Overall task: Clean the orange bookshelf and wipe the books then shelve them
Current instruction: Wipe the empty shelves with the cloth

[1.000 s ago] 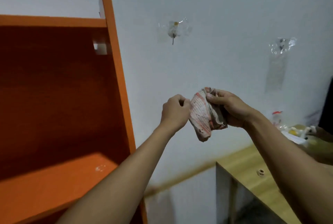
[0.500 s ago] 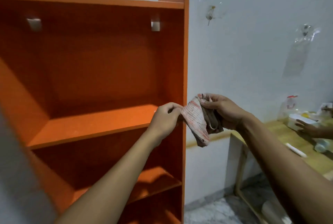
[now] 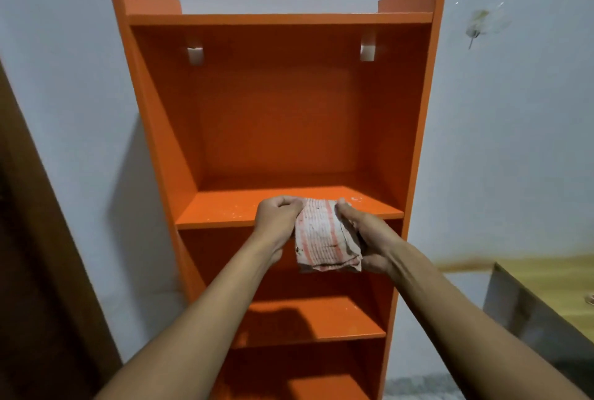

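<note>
Head view showed both hands at centre frame before the orange bookshelf [image 3: 276,116]: the left hand [image 3: 278,219] pinched the striped cloth [image 3: 324,235] at its upper left edge, the right hand [image 3: 366,238] gripped its right side with curled fingers.

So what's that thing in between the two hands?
A crumpled cloth with red stripes, seen in the head view. The left hand pinches its top corner and the right hand grips its other side, in front of the orange bookshelf.
</note>
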`<state>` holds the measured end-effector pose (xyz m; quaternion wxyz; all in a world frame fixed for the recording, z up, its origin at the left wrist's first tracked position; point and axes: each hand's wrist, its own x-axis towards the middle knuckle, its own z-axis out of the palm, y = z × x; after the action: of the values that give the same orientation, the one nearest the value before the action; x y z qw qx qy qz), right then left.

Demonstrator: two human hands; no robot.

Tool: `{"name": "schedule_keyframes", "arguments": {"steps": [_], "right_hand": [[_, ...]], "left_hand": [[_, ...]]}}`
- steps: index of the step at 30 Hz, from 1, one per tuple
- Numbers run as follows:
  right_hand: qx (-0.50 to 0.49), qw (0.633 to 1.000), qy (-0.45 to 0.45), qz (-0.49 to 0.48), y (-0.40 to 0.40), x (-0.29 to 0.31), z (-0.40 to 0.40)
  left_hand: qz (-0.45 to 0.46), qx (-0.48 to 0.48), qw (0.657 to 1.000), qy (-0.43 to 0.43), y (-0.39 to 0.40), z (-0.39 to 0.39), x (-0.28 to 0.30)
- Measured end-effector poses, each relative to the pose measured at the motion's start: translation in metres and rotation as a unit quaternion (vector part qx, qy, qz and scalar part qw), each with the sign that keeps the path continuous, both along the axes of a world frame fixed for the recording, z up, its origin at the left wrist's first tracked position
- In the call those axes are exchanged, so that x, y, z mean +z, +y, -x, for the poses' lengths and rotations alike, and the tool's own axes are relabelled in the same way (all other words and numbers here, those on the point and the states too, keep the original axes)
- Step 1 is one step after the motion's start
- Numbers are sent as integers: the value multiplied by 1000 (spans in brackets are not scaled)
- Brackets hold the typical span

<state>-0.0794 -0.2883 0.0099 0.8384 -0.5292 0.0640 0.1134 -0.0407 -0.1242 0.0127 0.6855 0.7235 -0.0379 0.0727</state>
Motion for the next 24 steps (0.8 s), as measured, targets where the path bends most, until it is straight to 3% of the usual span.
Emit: {"name": "schedule_keyframes", "arguments": {"steps": [4,6,8,9,10,12,14,15,16,18,20,21,24], "right_hand": [[57,998,-24,-11,11,-9,-15],[14,999,-29,5,4,-1,-28],[-82,986,-90,115,-13,12,-46],[-133,954,-149,225,-23,19,-55],[-185,894,-218,344,-33,25,-64],[-271,724,-295,561,-47,36,-84],[-284,556,-298,722,-52,38,-102],[-255,508,-269,777,-55,33,-112],[-210,490,-229,815,-58,25,-121],[-118,556,-141,810,-63,7,-134],[-84,648,-110,749,-65,-5,-146],[-83,675,-108,725,-63,-5,-152],[-65,694,-90,712,-54,-3,-159]], "left_hand": [[-49,17,998,-34,2,-20,0],[-93,18,993,-66,6,-31,-1],[-150,42,983,-102,15,-43,-5],[-186,58,974,-118,21,-50,-10],[-222,73,963,-133,28,-55,-15],[-289,102,941,-143,42,-66,-26],[-349,129,918,-137,52,-73,-36],[-379,137,905,-134,56,-75,-41],[-408,145,891,-134,60,-76,-46],[-449,162,867,-142,68,-76,-55],[-464,182,855,-143,81,-77,-61],[-471,191,850,-138,87,-78,-64],[-503,200,830,-134,101,-79,-69]]}}
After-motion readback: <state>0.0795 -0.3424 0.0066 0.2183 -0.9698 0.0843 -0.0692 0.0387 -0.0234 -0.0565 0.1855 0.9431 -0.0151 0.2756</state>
